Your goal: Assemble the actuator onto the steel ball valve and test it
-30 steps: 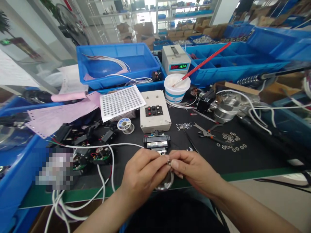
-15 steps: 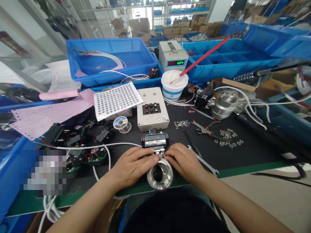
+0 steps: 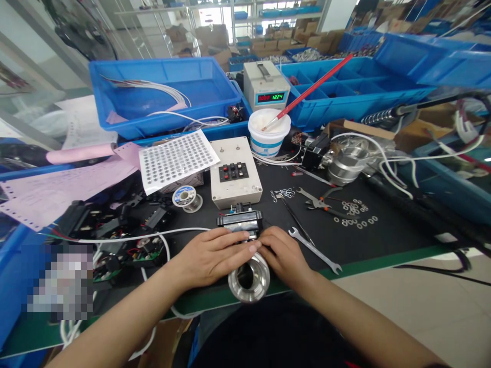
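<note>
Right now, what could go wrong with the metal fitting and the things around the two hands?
The round metal fitting is at the bench's green edge, so it might tip or slide off if the left hand and right hand lift away. The white cable running in behind the left hand could snag. The wrench beside the right forearm could get knocked.

Around our control box (image 3: 236, 179), the solder spool (image 3: 187, 199) lies left, the tub (image 3: 269, 134) behind right, the wrench (image 3: 315, 250) front right.
</note>
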`<state>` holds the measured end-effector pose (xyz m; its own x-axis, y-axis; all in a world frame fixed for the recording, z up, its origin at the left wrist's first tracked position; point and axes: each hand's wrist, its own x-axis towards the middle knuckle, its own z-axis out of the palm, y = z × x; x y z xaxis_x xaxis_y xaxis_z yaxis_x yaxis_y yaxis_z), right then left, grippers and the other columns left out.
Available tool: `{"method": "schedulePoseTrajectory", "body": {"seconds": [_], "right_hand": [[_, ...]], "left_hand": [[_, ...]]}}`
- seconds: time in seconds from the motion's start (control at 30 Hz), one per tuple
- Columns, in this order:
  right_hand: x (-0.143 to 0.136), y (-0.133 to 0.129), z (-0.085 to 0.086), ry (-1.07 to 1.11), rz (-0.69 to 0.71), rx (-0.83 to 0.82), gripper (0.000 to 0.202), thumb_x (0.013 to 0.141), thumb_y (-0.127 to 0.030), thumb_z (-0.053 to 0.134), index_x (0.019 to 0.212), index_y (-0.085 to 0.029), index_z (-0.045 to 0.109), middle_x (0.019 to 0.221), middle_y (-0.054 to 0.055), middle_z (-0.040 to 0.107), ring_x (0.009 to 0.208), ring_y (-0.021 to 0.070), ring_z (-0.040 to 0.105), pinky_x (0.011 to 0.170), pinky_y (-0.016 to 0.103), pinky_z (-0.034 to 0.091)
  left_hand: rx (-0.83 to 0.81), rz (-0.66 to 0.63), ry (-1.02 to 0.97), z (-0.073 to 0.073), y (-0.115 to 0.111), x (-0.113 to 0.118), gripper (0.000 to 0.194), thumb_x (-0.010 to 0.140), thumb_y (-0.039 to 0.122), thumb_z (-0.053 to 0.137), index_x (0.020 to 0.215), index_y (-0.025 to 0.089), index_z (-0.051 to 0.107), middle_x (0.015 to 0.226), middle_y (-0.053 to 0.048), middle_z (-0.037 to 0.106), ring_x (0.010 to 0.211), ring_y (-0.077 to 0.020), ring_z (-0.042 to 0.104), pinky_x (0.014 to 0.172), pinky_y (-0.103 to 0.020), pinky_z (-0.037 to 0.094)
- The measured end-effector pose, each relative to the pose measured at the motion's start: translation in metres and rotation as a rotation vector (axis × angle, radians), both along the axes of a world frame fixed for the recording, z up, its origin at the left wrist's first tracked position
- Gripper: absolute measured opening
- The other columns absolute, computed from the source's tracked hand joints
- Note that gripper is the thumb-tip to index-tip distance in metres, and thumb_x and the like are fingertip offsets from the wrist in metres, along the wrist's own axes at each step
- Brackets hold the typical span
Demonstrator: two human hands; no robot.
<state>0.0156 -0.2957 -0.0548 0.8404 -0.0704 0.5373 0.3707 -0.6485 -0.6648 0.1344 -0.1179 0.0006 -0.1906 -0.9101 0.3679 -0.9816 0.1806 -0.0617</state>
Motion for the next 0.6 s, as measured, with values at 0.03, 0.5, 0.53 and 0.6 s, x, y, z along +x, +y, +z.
{"method": "schedulePoseTrajectory", "body": {"seconds": [0.03, 0.5, 0.53, 0.6], "right_hand": [[0.000, 0.000, 0.000, 0.011, -0.003, 0.008, 0.008, 0.087, -0.018, 0.049, 0.082, -0.015, 0.054, 0.075, 0.006, 0.056, 0.072, 0.0169, 0.052, 0.064, 0.030, 0.044], [-0.020, -0.019, 0.007, -0.104, 0.070, -0.197, 0.029, 0.083, -0.005, 0.042, 0.110, -0.017, 0.044, 0.103, 0.008, 0.062, 0.102, 0.0199, 0.051, 0.082, 0.036, 0.043], [-0.023, -0.023, 0.007, -0.105, 0.124, -0.290, 0.037, 0.083, -0.003, 0.040, 0.117, -0.018, 0.041, 0.111, 0.007, 0.060, 0.112, 0.0202, 0.046, 0.088, 0.038, 0.040], [-0.028, -0.031, 0.007, -0.081, 0.131, -0.431, 0.042, 0.082, -0.002, 0.040, 0.122, -0.017, 0.040, 0.110, 0.006, 0.061, 0.113, 0.0184, 0.045, 0.093, 0.038, 0.037]], "left_hand": [[0.013, -0.004, -0.004, 0.002, -0.001, 0.000, 0.031, 0.090, 0.009, 0.037, 0.118, 0.013, 0.046, 0.119, -0.001, 0.059, 0.121, -0.0144, 0.042, 0.096, -0.029, 0.033], [-0.091, 0.288, 0.307, 0.012, -0.015, 0.003, 0.048, 0.086, 0.003, 0.036, 0.129, 0.024, 0.035, 0.121, 0.000, 0.057, 0.122, -0.0135, 0.040, 0.098, -0.031, 0.039], [-0.165, 0.360, 0.373, 0.012, -0.014, 0.004, 0.052, 0.084, 0.000, 0.035, 0.129, 0.025, 0.033, 0.120, -0.001, 0.057, 0.121, -0.0141, 0.041, 0.097, -0.033, 0.040], [-0.253, 0.423, 0.454, 0.010, -0.010, 0.003, 0.054, 0.082, -0.002, 0.035, 0.128, 0.024, 0.032, 0.117, -0.003, 0.059, 0.119, -0.0160, 0.042, 0.097, -0.038, 0.040]]}}
